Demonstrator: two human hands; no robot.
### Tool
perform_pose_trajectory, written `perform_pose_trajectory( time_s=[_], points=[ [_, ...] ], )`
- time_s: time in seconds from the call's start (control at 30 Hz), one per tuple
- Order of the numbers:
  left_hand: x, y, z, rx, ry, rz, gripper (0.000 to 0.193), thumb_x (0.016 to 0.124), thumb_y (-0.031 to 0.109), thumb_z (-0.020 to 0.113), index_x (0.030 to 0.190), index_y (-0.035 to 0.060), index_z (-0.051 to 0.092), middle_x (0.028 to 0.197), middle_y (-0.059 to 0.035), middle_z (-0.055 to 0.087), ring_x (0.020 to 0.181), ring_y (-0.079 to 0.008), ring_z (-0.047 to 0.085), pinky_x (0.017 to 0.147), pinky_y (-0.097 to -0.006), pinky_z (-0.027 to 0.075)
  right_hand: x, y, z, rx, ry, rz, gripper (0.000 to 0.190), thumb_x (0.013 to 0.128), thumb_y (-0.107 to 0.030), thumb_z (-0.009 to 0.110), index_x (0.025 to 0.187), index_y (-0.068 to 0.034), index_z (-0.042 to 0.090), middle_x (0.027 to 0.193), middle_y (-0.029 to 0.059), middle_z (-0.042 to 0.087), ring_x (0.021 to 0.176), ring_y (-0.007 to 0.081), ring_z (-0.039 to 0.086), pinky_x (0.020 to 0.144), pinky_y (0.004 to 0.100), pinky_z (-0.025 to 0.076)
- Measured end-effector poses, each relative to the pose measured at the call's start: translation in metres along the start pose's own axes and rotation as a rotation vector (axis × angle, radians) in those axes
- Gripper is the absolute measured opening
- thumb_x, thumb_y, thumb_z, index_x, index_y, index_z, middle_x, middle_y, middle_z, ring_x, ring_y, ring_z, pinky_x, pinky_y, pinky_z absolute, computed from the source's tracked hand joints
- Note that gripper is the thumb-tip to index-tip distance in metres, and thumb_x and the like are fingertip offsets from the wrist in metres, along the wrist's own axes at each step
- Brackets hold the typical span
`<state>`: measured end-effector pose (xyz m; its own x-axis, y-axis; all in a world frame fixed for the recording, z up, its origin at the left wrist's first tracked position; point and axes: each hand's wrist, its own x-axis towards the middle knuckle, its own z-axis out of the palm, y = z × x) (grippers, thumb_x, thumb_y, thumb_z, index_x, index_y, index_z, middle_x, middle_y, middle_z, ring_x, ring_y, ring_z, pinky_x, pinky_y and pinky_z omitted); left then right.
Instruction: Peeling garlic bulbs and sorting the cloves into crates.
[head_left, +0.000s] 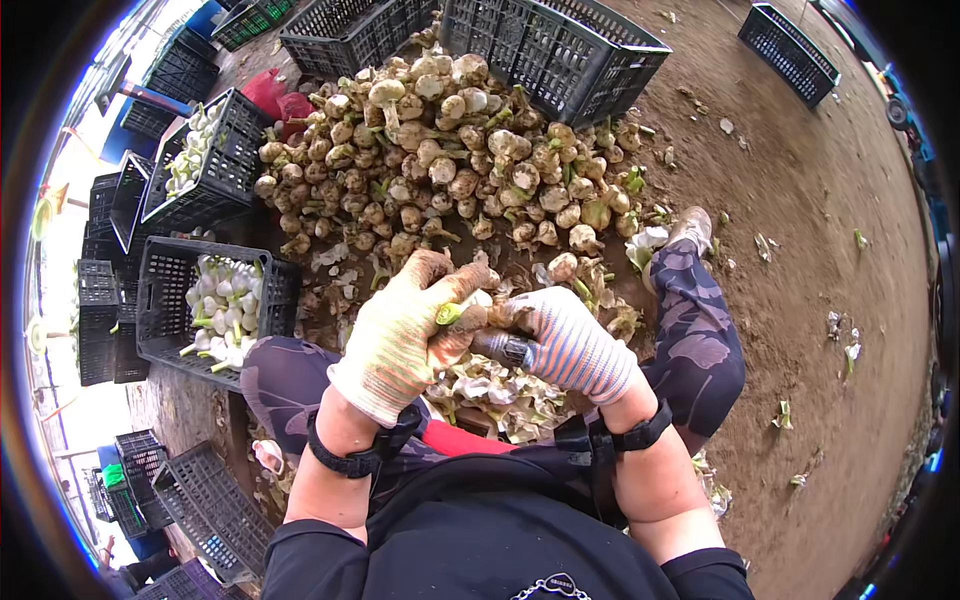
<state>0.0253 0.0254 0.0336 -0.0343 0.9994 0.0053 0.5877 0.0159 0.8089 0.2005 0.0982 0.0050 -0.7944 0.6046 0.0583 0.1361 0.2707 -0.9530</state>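
Note:
My left hand (409, 330), in a dirty knitted work glove, grips a garlic bulb (480, 298) whose green cut stem (449, 313) points left. From the other side, my right hand (566, 337), in a striped glove, pinches the bulb's brown outer skin. A dark band or small tool (515, 349) sits at a finger of that glove; which it is, I cannot tell. Fingers partly cover the bulb. Beyond both hands rises a heap of soil-stained garlic bulbs (450, 150). Below them, between my legs, lie peeled garlic skins (502, 394).
At my left, a black plastic crate (274, 300) holds cleaned white garlic; another crate (240, 161) of white bulbs stands beyond it. Large black crates (555, 67) border the heap's far side. A red mesh bag (270, 94) lies near it. Skin scraps dot the dirt floor (810, 247).

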Motion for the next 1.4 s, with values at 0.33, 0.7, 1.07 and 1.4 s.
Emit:
perform_pose_trajectory(
  time_s=[0.33,0.7,1.07,1.4],
  points=[
    [-0.004,-0.014,0.000,-1.170,-0.126,0.024,0.074,0.082,0.046,0.063,0.134,0.0001,0.039,0.132,-0.0172,0.047,0.119,-0.0256,0.048,0.102,-0.0390,0.037,-0.007,0.003,-0.003,0.505,0.042,0.294,0.022,0.089,-0.020,0.058,0.094,-0.001,0.067,0.061,-0.0055,0.052,0.054,0.0015,0.041,0.048,0.0206,0.034],
    [-0.008,-0.042,-0.004,-2.051,0.147,-0.110,0.047,0.084,0.017,0.055,0.127,0.0004,0.047,0.125,-0.0188,0.053,0.112,-0.0326,0.054,0.096,-0.0464,0.045,-0.036,0.017,0.004,1.161,0.069,0.124,0.051,0.072,-0.032,0.077,0.109,-0.004,0.055,0.099,0.0080,0.062,0.090,0.0155,0.058,0.082,0.0295,0.047],
    [-0.007,-0.012,0.038,-1.334,0.227,-0.259,0.054,0.093,0.040,0.047,0.133,0.0051,0.040,0.124,-0.0126,0.054,0.112,-0.0251,0.054,0.097,-0.0364,0.042,0.009,0.014,0.010,0.008,0.382,-0.191,0.020,0.077,-0.005,0.063,0.096,-0.002,0.057,0.081,0.0083,0.060,0.073,0.0231,0.060,0.066,0.0315,0.047],
    [-0.002,-0.032,0.026,-1.791,0.340,-0.513,0.041,0.095,0.037,0.042,0.117,0.0044,0.052,0.111,-0.0128,0.061,0.097,-0.0235,0.060,0.082,-0.0356,0.053,0.006,-0.006,0.015,0.674,0.200,0.162,0.045,0.079,-0.021,0.072,0.113,-0.002,0.049,0.095,0.0050,0.058,0.085,0.0093,0.053,0.076,0.0243,0.046]
  ],
)
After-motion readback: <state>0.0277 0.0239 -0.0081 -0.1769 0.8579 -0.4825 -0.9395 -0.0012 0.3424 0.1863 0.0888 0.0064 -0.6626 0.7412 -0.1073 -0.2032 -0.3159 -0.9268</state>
